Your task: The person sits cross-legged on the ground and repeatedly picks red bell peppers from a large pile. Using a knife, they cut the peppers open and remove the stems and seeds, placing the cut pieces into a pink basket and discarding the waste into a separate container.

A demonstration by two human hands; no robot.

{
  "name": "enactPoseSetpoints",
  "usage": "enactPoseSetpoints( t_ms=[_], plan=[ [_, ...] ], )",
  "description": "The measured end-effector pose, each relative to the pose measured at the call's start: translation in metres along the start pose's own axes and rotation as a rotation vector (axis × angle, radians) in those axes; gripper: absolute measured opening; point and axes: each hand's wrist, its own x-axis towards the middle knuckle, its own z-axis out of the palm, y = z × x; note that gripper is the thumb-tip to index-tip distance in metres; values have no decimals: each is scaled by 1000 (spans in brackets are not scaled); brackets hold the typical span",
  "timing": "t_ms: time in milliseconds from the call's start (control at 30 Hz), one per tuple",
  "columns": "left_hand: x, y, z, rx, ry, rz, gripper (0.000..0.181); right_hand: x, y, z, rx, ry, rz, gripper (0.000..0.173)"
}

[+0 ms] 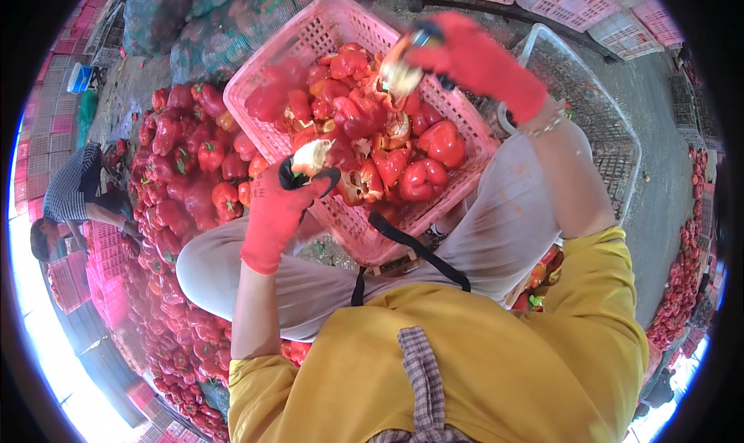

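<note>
My left hand (279, 204), in a red glove with dark fingertips, holds a pale pepper core (313, 156) over the near left part of a pink plastic crate (343, 239). Opened and cored red bell peppers (360, 114) fill much of this crate between my knees. Above its far right side is my right hand (453, 50), also red-gloved and blurred, closed around a dark-handled tool whose kind I cannot make out. A blurred pale piece (401, 78), perhaps another pepper core, is at the tool's lower end.
A large heap of whole red bell peppers (192, 193) lies to my left. Filled green mesh bags (244, 24) stand beyond. To the right is a translucent plastic crate (598, 94). Stacked pink crates (558, 7) stand at the back. Another person (72, 181) bends down at far left.
</note>
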Motion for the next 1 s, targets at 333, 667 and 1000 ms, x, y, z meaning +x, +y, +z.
enactPoseSetpoints(
  t_ms=[333,667,1000],
  plan=[
    [-6,-15,12,445,172,259,39,-17,-18,55,-159,-342,127,60],
    [27,25,-10,130,151,263,32,-19,-18,57,-309,-403,175,54],
    [61,252,83,168,-195,908,44,-3,8,56,-179,-528,140,58]
  ],
)
